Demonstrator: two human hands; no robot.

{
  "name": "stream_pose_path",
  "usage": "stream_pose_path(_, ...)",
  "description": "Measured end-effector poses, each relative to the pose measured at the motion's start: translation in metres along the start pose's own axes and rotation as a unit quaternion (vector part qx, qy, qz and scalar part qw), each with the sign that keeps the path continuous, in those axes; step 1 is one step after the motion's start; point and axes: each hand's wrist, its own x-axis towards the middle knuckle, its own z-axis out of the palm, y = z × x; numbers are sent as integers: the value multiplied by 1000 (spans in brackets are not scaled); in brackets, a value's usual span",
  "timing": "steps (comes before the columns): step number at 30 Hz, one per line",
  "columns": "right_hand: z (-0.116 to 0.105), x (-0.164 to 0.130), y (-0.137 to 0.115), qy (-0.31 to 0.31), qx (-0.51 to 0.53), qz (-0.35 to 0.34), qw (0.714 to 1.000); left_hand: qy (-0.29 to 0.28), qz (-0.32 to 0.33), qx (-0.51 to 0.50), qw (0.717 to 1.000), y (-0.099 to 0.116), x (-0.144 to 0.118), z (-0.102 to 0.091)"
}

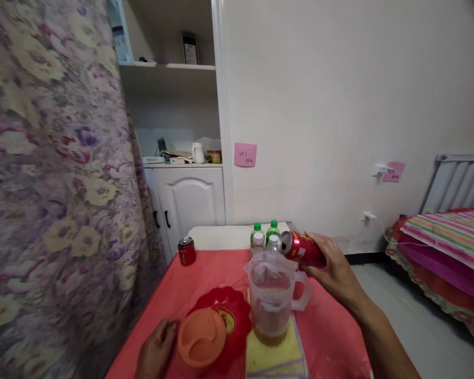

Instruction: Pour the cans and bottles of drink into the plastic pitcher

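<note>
My right hand (329,263) is wrapped round a red drink can (302,248), tilted almost onto its side. The can's top faces left, above the rim of a clear plastic measuring jug (272,300) with a handle on its right. A little brownish liquid shows at the jug's bottom. The jug stands on a yellow cloth (276,358). Loosely curled on the table, my left hand (158,350) appears to hold nothing. Just right of it is an orange divided bowl (202,337), which overlaps a red scalloped plate (237,316).
A second red can (187,251) stands upright at the table's back left. Behind the jug are several bottles (257,239) with green or white caps. A red cover (221,271) lies over the table. A floral curtain (55,184) hangs left, and a bed (450,242) stands right.
</note>
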Motion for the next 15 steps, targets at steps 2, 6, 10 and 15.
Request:
stream_pose_path(2, 0, 0, -1, -5, -2, -4, 1000, -1, -3, -2, 1000, -1, 0, 1)
stream_pose_path(6, 1, 0, -3, -11, -12, -6, 1000, -2, -9, -4, 1000, -4, 2, 2)
stream_pose_path(10, 3, 0, -4, -19, -27, -1, 999, -2, -8, -5, 1000, -3, 2, 2)
stream_pose_path(15, 5, 0, -3, -18, -42, -11, 999, 5, -6, -6, 1000, 1, -1, 0)
